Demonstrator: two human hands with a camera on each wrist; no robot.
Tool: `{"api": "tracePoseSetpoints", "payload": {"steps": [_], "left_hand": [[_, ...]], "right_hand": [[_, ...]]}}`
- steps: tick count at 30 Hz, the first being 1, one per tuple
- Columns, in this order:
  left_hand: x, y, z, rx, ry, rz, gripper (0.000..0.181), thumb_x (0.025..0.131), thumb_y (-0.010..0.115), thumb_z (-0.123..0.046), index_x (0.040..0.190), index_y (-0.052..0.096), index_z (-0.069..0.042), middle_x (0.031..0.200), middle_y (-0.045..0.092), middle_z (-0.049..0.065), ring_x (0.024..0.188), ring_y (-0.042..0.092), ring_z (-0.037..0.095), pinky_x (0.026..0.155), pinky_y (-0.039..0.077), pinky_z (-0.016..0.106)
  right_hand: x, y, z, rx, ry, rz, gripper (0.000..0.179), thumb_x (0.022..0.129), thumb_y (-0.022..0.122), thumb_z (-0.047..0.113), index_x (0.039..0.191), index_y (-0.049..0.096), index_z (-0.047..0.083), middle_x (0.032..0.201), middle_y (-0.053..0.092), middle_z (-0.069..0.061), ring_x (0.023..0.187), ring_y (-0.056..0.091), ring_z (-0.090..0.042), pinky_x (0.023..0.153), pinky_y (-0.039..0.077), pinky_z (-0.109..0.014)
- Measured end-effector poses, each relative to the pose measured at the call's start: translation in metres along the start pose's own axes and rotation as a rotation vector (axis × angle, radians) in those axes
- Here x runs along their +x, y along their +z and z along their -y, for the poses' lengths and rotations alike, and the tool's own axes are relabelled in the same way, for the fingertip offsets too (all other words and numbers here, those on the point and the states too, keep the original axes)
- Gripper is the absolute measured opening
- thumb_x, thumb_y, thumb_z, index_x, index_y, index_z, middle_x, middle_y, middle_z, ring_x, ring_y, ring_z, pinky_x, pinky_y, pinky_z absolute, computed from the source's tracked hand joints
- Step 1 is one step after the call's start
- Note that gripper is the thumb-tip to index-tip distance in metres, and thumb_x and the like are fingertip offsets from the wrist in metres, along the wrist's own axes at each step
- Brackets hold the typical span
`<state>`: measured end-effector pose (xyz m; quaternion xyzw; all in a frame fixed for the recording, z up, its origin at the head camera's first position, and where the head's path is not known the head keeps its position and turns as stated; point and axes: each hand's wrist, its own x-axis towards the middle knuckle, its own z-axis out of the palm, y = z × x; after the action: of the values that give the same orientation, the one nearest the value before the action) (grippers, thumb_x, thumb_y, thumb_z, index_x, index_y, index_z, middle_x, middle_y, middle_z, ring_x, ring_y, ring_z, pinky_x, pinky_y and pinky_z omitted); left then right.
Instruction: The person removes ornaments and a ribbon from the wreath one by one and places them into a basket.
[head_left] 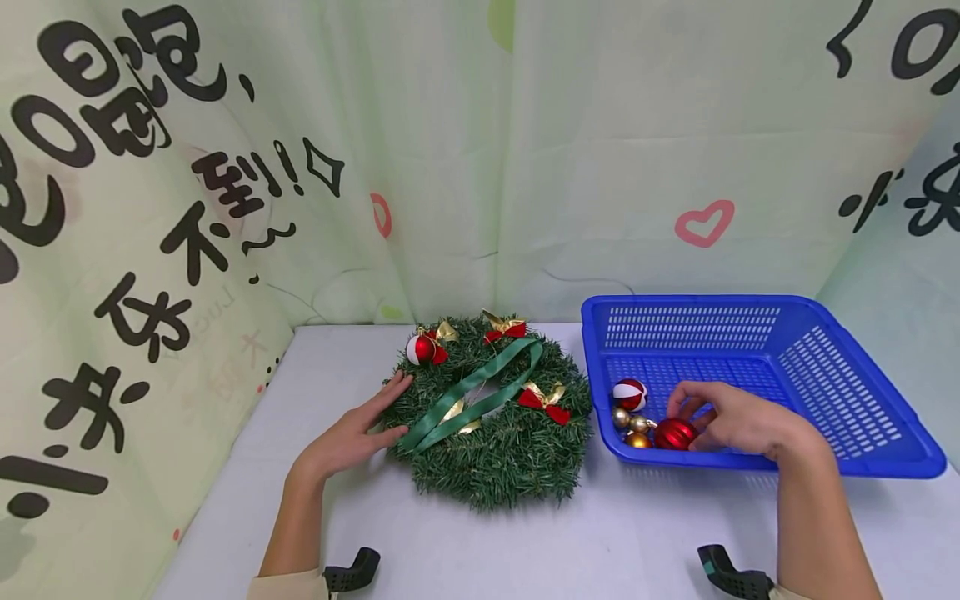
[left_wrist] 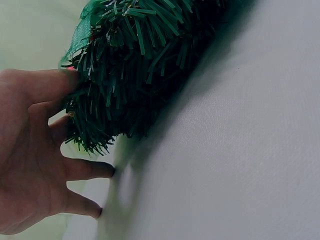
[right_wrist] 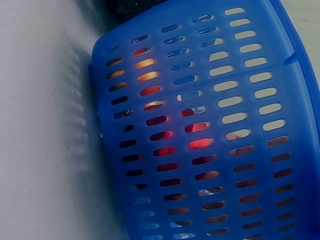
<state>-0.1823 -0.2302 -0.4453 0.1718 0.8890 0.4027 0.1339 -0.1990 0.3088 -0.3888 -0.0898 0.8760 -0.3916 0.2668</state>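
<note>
A green wreath (head_left: 487, 471) lies on the table, dressed with red and gold bows, a red-and-white ball (head_left: 424, 349) and a looped green ribbon (head_left: 480, 375). At its left edge my left hand (head_left: 348, 437) rests with fingers spread. In the left wrist view, that hand's (left_wrist: 30, 145) thumb touches the wreath (left_wrist: 135, 55) while two fingertips meet the tabletop. My right hand (head_left: 738, 421) reaches into the blue basket (head_left: 918, 446), thumb and fingers curled about a ridged red Christmas ball (head_left: 675, 433). The basket wall (right_wrist: 220, 100) hides most of this hand in the right wrist view.
Beside the red ball in the basket are a red-and-white ball (head_left: 629, 394) and several small gold balls (head_left: 637, 439). The basket stands right of the wreath on the white table (head_left: 600, 533). A printed curtain (head_left: 450, 167) hangs behind and along the sides.
</note>
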Motion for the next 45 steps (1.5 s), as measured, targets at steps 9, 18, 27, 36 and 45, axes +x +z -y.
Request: {"api": "tracePoseSetpoints", "payload": {"steps": [9,18,27,36,45], "left_hand": [[-0.0006,0.0001,0.0006,-0.004,-0.001,-0.002,0.075,0.106,0.063,-0.029,0.168,0.022,-0.027,0.177,0.008,0.002,0.162,0.010,0.037,0.123,0.026,0.066],[-0.0018,-0.0004,0.0009,-0.006,-0.001,-0.006,0.075,0.106,0.063,-0.032,0.168,0.022,-0.027,0.177,0.008,0.002,0.162,0.010,0.037,0.123,0.027,0.065],[-0.0023,-0.0009,0.0001,-0.012,0.007,-0.011,0.074,0.106,0.063,-0.030,0.168,0.023,-0.026,0.177,0.009,0.002,0.162,0.010,0.037,0.123,0.026,0.066],[-0.0018,-0.0001,-0.0002,-0.010,0.007,-0.009,0.074,0.106,0.063,-0.030,0.168,0.023,-0.026,0.177,0.008,0.002,0.161,0.010,0.037,0.123,0.025,0.066],[-0.0010,0.0002,-0.0007,-0.009,0.001,-0.004,0.075,0.106,0.063,-0.031,0.168,0.022,-0.027,0.177,0.008,0.001,0.162,0.010,0.037,0.123,0.025,0.066]], "right_hand": [[0.0010,0.0008,0.0004,0.005,0.009,0.005,0.043,0.078,0.076,-0.009,0.115,0.061,0.005,0.119,0.059,-0.018,0.097,0.063,-0.029,0.076,0.059,-0.038],[0.0027,0.0005,0.0012,0.003,-0.022,0.015,0.038,0.081,0.076,-0.005,0.115,0.062,0.005,0.120,0.061,-0.017,0.099,0.065,-0.028,0.078,0.058,-0.038],[0.0021,0.0006,0.0011,-0.023,-0.055,0.021,0.038,0.083,0.078,0.000,0.118,0.063,0.007,0.123,0.062,-0.017,0.105,0.066,-0.030,0.082,0.060,-0.040],[0.0010,0.0011,0.0012,-0.071,-0.068,-0.006,0.039,0.085,0.079,0.005,0.121,0.065,0.007,0.125,0.064,-0.017,0.109,0.065,-0.030,0.087,0.061,-0.045],[0.0038,0.0012,0.0020,-0.129,-0.101,-0.118,0.053,0.089,0.079,0.014,0.137,0.059,0.004,0.139,0.059,-0.028,0.126,0.057,-0.052,0.091,0.060,-0.056]]}}
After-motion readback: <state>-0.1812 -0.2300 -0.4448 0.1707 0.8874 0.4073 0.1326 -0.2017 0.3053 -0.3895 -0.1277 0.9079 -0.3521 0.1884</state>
